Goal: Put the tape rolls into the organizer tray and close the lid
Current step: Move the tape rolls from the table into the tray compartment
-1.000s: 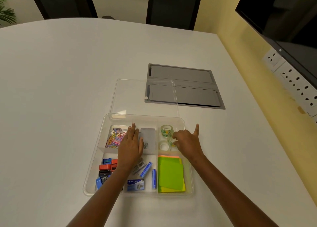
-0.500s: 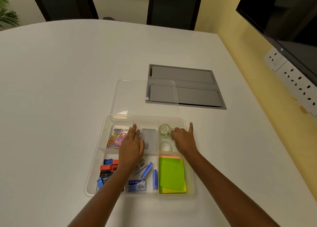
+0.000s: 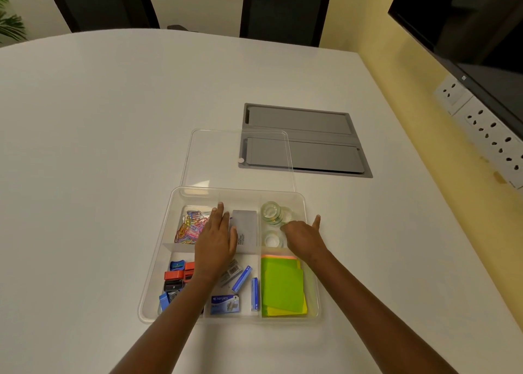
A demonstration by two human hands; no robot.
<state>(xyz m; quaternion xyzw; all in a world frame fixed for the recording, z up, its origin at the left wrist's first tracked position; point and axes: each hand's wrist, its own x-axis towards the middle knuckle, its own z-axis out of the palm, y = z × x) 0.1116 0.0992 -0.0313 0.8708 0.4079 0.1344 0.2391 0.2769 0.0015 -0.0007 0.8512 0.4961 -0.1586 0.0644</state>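
Observation:
The clear organizer tray (image 3: 154, 263) sits on the white table in front of me. Its back right compartment holds clear tape rolls: one at the back (image 3: 271, 211), one beside it (image 3: 289, 214) and one nearer me (image 3: 272, 239). My right hand (image 3: 304, 236) hovers over that compartment with its fingertips curled down against the rolls and one finger stretched out over the tray's right rim; it grips nothing that I can see. My left hand (image 3: 216, 238) lies flat and open on the tray's middle. The clear lid (image 3: 215, 158) lies flat behind the tray.
Other compartments hold coloured paper clips (image 3: 191, 225), a grey box (image 3: 246, 231), sharpeners (image 3: 177, 277), staple boxes (image 3: 225, 303) and green sticky notes (image 3: 281, 286). A grey cable hatch (image 3: 305, 139) is set into the table behind the lid. Wall sockets (image 3: 492, 136) are on the right.
My right hand has set a tape roll down in the back right compartment and stays with its fingertips at the rolls. The left hand has hardly moved.

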